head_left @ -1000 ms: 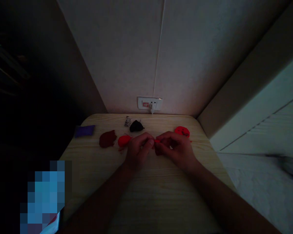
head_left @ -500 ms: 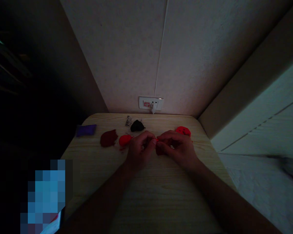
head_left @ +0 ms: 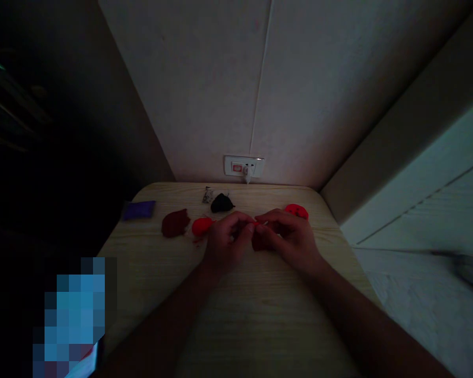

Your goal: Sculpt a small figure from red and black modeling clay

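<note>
The left hand [head_left: 227, 242] and the right hand [head_left: 294, 242] faced each other above the table [head_left: 256, 315], thumbs and forefingers pinching a small red piece [head_left: 256, 224] between them, equally close to both, its long axis too hidden to tell. A dark red piece [head_left: 260, 242] lay just under the right hand's fingers, while a bright red lump [head_left: 202, 226] sat beside the left hand's outer side, with a black lump [head_left: 222, 203] farther off.
</note>
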Available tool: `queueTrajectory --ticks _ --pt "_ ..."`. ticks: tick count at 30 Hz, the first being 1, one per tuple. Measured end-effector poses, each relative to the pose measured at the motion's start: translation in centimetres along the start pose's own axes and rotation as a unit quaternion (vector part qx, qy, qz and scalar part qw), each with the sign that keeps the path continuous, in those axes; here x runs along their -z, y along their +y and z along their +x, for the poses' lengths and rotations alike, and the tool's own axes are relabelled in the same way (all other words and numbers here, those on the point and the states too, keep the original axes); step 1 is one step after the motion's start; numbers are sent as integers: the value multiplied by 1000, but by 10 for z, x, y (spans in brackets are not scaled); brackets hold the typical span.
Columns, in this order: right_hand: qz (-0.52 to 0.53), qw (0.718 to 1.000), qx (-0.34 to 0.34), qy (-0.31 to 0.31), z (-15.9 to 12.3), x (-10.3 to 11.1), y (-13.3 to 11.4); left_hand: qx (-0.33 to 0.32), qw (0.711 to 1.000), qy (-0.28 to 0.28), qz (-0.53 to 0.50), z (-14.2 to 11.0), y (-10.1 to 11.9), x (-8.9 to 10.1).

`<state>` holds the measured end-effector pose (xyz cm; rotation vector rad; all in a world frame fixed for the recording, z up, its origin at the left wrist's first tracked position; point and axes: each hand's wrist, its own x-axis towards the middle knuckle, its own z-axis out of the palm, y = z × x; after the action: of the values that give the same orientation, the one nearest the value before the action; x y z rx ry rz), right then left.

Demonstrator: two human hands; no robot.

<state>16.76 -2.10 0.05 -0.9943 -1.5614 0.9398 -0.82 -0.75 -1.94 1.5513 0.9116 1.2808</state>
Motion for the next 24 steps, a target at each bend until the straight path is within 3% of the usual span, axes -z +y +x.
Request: queueTrajectory --ticks 8,14,24 --pt "-62 997 22 31 0 2 -1 23 999 27 0 -1 -10 0" --pt "-73 995 59 15 0 5 1 31 999 32 -26 3 -8 -2" --pt "-43 999 18 26 1 4 1 42 998 35 -45 4 -5 -2"
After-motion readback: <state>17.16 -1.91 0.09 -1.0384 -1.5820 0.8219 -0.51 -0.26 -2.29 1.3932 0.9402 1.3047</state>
